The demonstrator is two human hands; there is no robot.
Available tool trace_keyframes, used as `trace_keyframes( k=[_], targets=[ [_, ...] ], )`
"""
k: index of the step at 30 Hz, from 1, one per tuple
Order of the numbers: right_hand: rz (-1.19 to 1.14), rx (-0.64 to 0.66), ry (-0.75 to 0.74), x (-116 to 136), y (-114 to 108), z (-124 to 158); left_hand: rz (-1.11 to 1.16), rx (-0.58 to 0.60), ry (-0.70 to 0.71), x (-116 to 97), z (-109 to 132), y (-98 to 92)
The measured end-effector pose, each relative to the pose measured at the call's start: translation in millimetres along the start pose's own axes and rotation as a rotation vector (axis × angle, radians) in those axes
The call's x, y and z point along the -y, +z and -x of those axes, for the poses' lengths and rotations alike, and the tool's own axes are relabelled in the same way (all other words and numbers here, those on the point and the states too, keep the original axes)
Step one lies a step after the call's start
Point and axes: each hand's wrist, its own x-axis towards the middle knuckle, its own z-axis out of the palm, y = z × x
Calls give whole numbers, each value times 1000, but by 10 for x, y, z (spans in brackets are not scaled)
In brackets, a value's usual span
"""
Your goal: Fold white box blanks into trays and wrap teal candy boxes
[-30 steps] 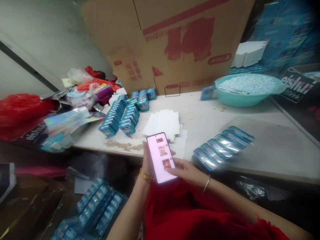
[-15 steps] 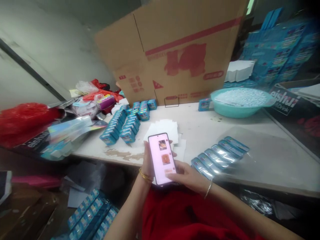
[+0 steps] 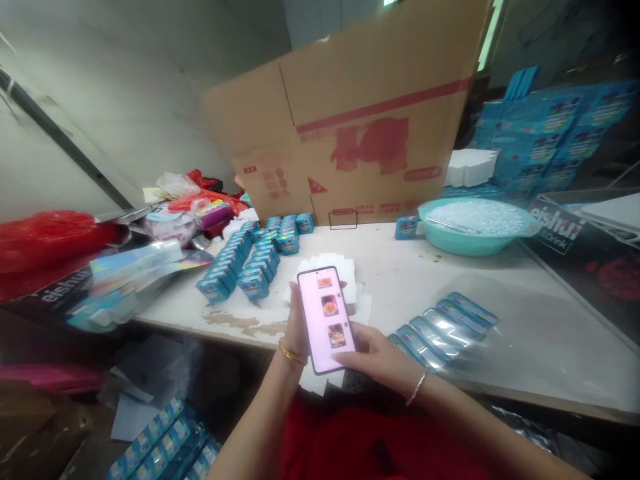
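Note:
A smartphone (image 3: 319, 337) with a lit pinkish screen is held upright, tilted slightly, at the middle of the view. My left hand (image 3: 296, 325) wraps round its left side, and fingertips show past the right edge. On the lower right, my right hand (image 3: 374, 357) grips the phone's edge with the thumb over the screen; its other fingers are mostly hidden. The screen shows small pictures of what look like food in a column. Behind and below the phone lie white paper sheets (image 3: 361, 308) on the table (image 3: 395, 280).
Rows of small blue boxes (image 3: 227, 267) stand left of the sheets. Plastic-wrapped blue packs (image 3: 443, 327) lie to the right. A turquoise basin (image 3: 470, 245) holds many small pale pieces. A large cardboard sheet (image 3: 370, 180) stands behind. Red plastic bags (image 3: 53, 240) are at the far left.
The pictures on the phone's screen have changed. My view has tilted up slightly, so the table sits lower. Both hands stay on the phone, the right thumb slightly lower.

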Motion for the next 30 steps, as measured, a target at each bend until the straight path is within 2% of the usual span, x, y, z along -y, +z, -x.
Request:
trace_keyframes(
  k=[6,12,14,18,20,25,30],
  targets=[
    [17,-38,35,52,30,30,41,-2,-9,22,-2,-9],
    [11,-167,102,21,44,-27,40,-11,1,59,-18,-29],
    [40,-147,90,11,34,-22,53,-20,1,60,-14,-38],
    [31,-6,54,5,23,26,83,0,-21,55,17,-58],
    [20,20,68,-2,25,46,95,-2,-28,55,37,-64],
    [22,-3,67,-44,34,40,115,-61,-19,62,66,-65],
    [39,-70,78,-58,58,-1,111,-50,-24,72,68,-64]
  ],
)
